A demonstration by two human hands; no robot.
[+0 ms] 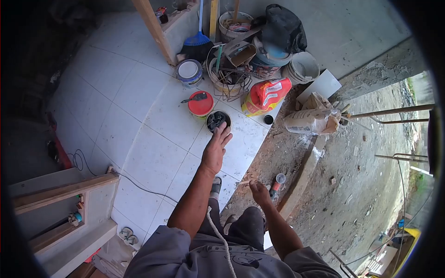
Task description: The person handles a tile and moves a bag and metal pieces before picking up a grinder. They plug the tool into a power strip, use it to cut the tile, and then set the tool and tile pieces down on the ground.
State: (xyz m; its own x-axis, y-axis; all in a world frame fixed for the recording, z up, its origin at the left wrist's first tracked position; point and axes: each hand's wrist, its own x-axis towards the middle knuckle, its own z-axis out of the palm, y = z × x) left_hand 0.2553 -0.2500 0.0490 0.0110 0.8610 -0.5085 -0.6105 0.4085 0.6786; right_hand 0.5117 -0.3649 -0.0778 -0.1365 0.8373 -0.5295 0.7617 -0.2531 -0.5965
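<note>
- Left grip (214,155), fingers spread, is nearer the bucket (206,123), which lies at its 12 o'clock.
- Right grip (260,193), at 4 o'clock from the left: cannot tell if pinching.

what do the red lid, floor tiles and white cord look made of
Red lid: probably plastic, smooth and evenly coloured. Floor tiles: likely ceramic, slightly glossy, with thin straight joints. White cord: matt, twisted-looking fibre; cotton or synthetic, unclear.

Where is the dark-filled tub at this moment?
In the head view, the dark-filled tub sits just above centre, by the left hand, right of and below the red lid.
</note>
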